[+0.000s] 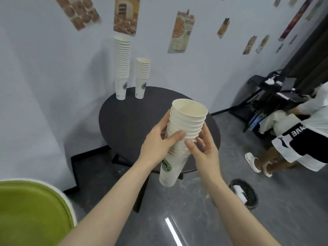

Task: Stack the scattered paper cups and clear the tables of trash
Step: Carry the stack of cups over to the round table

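Observation:
I hold a tilted stack of white paper cups (pixel 184 121) with a green logo above a round dark table (pixel 127 119). My left hand (pixel 159 141) grips the stack's middle from the left, thumb across its front. My right hand (pixel 204 148) holds it from the right, fingers curled round the rims. At the table's far edge stand two more upright cup stacks, a tall one (pixel 122 68) and a shorter one (pixel 142 78), against the wall.
A green chair (pixel 32 212) sits at the lower left. A black waste bin (pixel 244 193) holding white trash stands on the floor to the right. A seated person (pixel 300 137) and a black cart (pixel 271 93) occupy the right side.

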